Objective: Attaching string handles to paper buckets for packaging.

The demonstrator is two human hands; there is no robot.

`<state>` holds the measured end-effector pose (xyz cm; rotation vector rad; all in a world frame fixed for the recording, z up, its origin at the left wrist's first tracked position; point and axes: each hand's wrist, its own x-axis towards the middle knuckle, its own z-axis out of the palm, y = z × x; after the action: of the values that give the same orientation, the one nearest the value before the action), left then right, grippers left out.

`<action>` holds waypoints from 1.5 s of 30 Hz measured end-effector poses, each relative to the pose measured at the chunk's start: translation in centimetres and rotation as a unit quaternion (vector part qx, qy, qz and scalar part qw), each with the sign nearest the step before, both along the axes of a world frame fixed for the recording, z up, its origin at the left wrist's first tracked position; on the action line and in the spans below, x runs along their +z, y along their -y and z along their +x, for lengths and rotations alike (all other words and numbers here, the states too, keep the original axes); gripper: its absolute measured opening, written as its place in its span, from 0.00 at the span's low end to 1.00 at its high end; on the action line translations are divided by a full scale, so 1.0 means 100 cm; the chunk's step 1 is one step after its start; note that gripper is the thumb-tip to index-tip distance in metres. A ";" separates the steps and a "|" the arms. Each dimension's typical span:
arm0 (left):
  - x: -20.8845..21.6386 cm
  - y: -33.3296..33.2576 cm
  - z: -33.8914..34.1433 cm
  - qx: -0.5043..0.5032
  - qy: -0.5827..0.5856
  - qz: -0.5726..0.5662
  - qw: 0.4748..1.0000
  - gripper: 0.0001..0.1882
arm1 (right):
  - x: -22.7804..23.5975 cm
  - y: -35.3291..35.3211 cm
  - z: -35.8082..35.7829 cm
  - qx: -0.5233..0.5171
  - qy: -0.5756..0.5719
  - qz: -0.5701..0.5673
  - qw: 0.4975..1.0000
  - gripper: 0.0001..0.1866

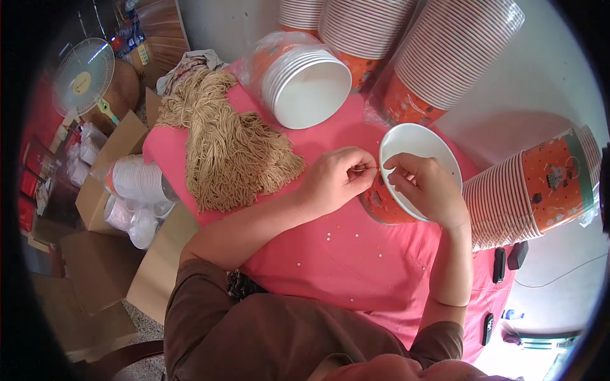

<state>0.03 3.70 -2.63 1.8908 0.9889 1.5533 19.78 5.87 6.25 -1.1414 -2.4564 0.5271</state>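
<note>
An orange paper bowl [413, 146] with a white inside stands tilted on the pink tablecloth [343, 254]. My right hand [422, 187] grips its near rim. My left hand [337, 178] pinches a thin tan string at the rim's left edge, fingertips close to those of the right hand. A big pile of tan strings [225, 143] lies on the cloth to the left of my left hand.
Stacks of orange paper bowls lie on their sides at the back [308, 82], [445, 57] and at the right [527, 190]. Cardboard boxes [101, 190] with white lids stand left of the table, beside a fan [82, 73]. Dark small devices [508, 260] lie at the right edge.
</note>
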 end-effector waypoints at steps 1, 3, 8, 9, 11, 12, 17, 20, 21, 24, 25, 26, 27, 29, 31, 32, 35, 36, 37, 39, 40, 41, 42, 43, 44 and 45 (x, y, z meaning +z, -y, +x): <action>0.000 0.000 0.000 0.003 0.000 -0.001 1.000 0.04 | 0.000 0.000 0.000 0.000 0.004 -0.005 1.000 0.09; 0.000 0.000 0.000 0.009 0.000 -0.002 1.000 0.04 | 0.001 0.000 -0.001 0.001 0.006 -0.009 1.000 0.08; 0.002 0.000 0.001 0.021 0.001 -0.019 1.000 0.05 | 0.001 -0.002 -0.003 -0.008 0.004 -0.026 1.000 0.09; 0.002 0.001 0.001 0.021 0.004 -0.021 1.000 0.05 | 0.001 -0.002 -0.003 0.001 -0.004 -0.025 1.000 0.09; 0.002 0.001 0.001 0.020 0.002 -0.018 1.000 0.05 | 0.001 -0.003 -0.003 0.000 -0.003 -0.026 1.000 0.09; 0.002 0.001 0.002 0.018 0.004 -0.018 1.000 0.05 | 0.001 -0.003 -0.003 0.006 -0.010 -0.024 1.000 0.09; -0.001 0.000 0.002 0.015 0.005 -0.022 1.000 0.05 | 0.000 -0.007 -0.005 0.025 -0.037 -0.046 0.998 0.08; -0.001 0.000 0.002 0.011 0.011 -0.023 1.000 0.05 | -0.001 -0.009 -0.006 0.034 -0.035 -0.051 0.998 0.07; -0.001 0.000 0.002 0.007 0.015 -0.026 1.000 0.06 | -0.002 -0.009 -0.007 0.037 -0.040 -0.039 0.998 0.07; 0.000 0.000 0.003 0.003 0.029 -0.042 0.999 0.06 | -0.004 -0.010 -0.009 0.037 -0.034 -0.014 0.999 0.06; 0.000 0.001 0.003 0.003 0.023 -0.041 0.999 0.07 | -0.004 -0.010 -0.009 0.035 -0.021 -0.016 0.999 0.06; 0.001 0.002 0.002 0.002 0.020 -0.037 0.999 0.08 | -0.003 -0.009 -0.009 0.032 -0.007 -0.017 0.999 0.05; 0.001 0.002 0.001 -0.003 0.023 -0.032 0.999 0.09 | -0.002 -0.008 -0.008 0.015 0.011 0.014 1.000 0.05; 0.002 0.003 -0.005 0.013 -0.042 -0.027 0.999 0.11 | 0.001 -0.003 -0.003 -0.015 0.043 0.076 0.996 0.05; 0.003 0.005 -0.013 0.034 -0.108 -0.012 0.993 0.14 | 0.006 0.003 0.007 -0.070 0.076 0.133 0.986 0.05; 0.004 0.006 -0.019 0.050 -0.145 0.000 0.988 0.14 | 0.010 0.006 0.012 -0.091 0.082 0.163 0.979 0.05; 0.006 0.005 -0.028 0.080 -0.156 0.023 0.984 0.13 | 0.020 0.013 0.030 -0.152 0.015 0.198 0.968 0.03; 0.007 0.005 -0.030 0.086 -0.149 0.023 0.985 0.12 | 0.021 0.014 0.034 -0.169 -0.054 0.182 0.967 0.03; 0.008 0.006 -0.032 0.073 -0.136 0.002 0.988 0.12 | 0.023 0.017 0.039 -0.155 -0.134 0.167 0.964 0.03; 0.011 0.008 -0.038 0.047 -0.117 -0.055 0.990 0.12 | 0.027 0.020 0.051 -0.148 -0.209 0.152 0.955 0.03; 0.012 0.010 -0.040 0.053 -0.121 -0.045 0.990 0.11 | 0.028 0.021 0.056 -0.127 -0.254 0.154 0.946 0.03; 0.013 0.010 -0.041 0.047 -0.117 -0.043 0.991 0.11 | 0.029 0.021 0.061 -0.107 -0.306 0.145 0.935 0.03; 0.013 0.009 -0.042 0.041 -0.112 -0.042 0.992 0.10 | 0.029 0.022 0.066 -0.085 -0.367 0.119 0.919 0.04; 0.014 0.009 -0.042 0.030 -0.098 -0.042 0.994 0.10 | 0.030 0.022 0.072 -0.064 -0.408 0.130 0.901 0.05; 0.014 0.009 -0.043 0.032 -0.113 -0.049 0.992 0.10 | 0.032 0.022 0.078 -0.040 -0.457 0.123 0.880 0.06; 0.014 0.008 -0.043 0.029 -0.120 -0.059 0.991 0.10 | 0.034 0.021 0.084 0.002 -0.510 0.107 0.854 0.07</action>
<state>-4.27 2.87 -1.23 2.0120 1.2210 1.2877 28.15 3.74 9.64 -0.5203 -1.5219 0.6224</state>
